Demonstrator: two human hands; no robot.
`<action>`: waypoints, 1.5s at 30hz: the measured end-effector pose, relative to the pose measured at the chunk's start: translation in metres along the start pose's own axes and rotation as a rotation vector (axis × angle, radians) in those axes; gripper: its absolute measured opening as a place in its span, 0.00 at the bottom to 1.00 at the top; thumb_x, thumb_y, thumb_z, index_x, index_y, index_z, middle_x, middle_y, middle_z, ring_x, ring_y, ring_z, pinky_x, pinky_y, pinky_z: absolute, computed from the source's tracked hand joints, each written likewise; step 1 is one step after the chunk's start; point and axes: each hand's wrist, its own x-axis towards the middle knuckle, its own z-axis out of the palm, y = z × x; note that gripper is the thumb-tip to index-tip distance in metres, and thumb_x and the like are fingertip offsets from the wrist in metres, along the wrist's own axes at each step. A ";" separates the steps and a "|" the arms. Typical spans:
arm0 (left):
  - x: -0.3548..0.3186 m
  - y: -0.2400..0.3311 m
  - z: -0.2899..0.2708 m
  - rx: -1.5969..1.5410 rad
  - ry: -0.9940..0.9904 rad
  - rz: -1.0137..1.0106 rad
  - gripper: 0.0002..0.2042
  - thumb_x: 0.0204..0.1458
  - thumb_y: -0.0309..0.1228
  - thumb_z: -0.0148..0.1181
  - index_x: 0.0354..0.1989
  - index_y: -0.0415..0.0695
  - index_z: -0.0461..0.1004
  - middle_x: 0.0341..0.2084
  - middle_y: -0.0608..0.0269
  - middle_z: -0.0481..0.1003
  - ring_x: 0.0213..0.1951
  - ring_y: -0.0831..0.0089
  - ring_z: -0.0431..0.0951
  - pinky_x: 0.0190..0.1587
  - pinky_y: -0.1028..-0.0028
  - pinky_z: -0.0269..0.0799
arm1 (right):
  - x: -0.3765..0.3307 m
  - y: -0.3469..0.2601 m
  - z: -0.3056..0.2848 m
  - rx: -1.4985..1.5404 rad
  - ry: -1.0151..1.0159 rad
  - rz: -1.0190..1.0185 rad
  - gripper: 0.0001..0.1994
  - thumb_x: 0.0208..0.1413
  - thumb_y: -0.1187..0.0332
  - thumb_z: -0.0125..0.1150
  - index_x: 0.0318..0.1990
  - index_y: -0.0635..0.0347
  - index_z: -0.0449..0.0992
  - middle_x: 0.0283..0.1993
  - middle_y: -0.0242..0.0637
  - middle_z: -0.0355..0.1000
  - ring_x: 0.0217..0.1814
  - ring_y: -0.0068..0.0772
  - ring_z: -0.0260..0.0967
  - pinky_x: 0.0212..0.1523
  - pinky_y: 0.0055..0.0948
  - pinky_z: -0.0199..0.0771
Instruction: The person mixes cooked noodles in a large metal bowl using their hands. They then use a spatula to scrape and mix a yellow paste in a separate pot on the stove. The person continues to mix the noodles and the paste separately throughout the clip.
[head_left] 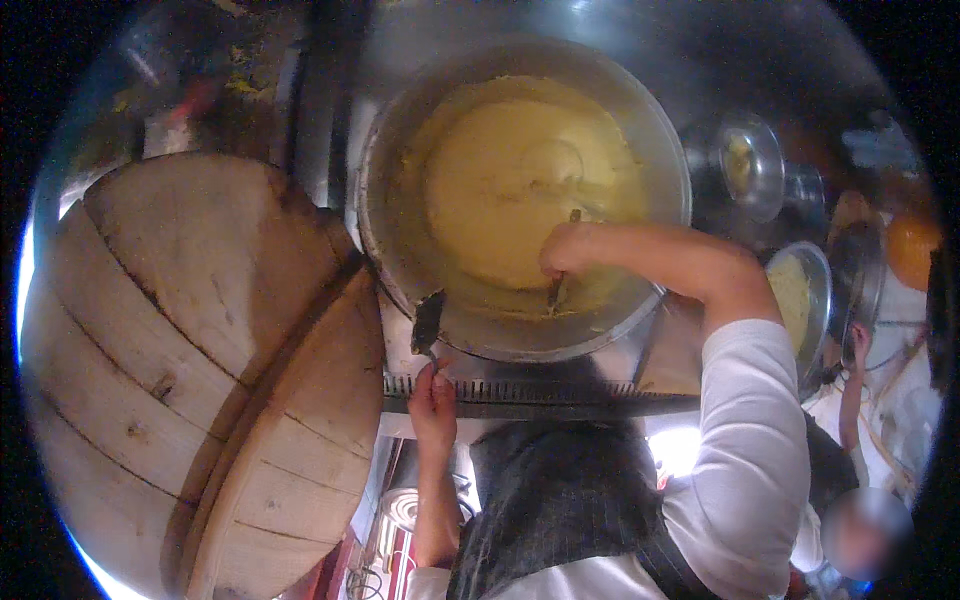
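right hand (pixel 562 250) closed round a thin utensil handle (pixel 556 290) sunk in the thick yellow mash (pixel 520 190) filling the big round metal pot (pixel 380 190). left hand (pixel 432 392) pinches the dark pot handle (pixel 427 322). risk: a hard stir shifts the pot, slopping mash over the near rim.

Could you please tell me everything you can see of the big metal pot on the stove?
The big metal pot is a wide, round, grey vessel, upright and lidless, mostly full of thick pale-yellow batter. The right hand reaches inside, gripping a utensil sunk in the batter. The left hand holds a dark spatula against its near rim. A wooden lid leans alongside.
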 end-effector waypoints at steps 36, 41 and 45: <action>0.025 0.050 0.032 0.508 -0.021 0.410 0.15 0.43 0.19 0.45 0.42 0.35 0.69 0.31 0.40 0.72 0.32 0.45 0.73 0.34 0.55 0.68 | -0.083 -0.162 -0.073 1.193 1.182 0.631 0.24 0.40 0.77 0.57 0.50 0.61 0.63 0.46 0.47 0.64 0.48 0.45 0.62 0.49 0.36 0.63; 0.011 0.060 0.077 0.444 -0.047 0.411 0.17 0.42 0.20 0.45 0.44 0.34 0.67 0.23 0.40 0.71 0.28 0.45 0.73 0.30 0.54 0.66 | -0.039 -0.171 -0.048 0.967 1.454 1.026 0.23 0.41 0.78 0.56 0.49 0.62 0.63 0.45 0.49 0.63 0.48 0.49 0.62 0.49 0.38 0.63; 0.026 0.057 0.095 0.470 0.018 0.469 0.17 0.42 0.21 0.48 0.44 0.32 0.65 0.27 0.37 0.72 0.31 0.42 0.73 0.34 0.53 0.68 | -0.031 -0.187 -0.042 0.849 1.481 1.003 0.21 0.40 0.80 0.53 0.47 0.61 0.64 0.44 0.50 0.63 0.46 0.51 0.62 0.45 0.40 0.64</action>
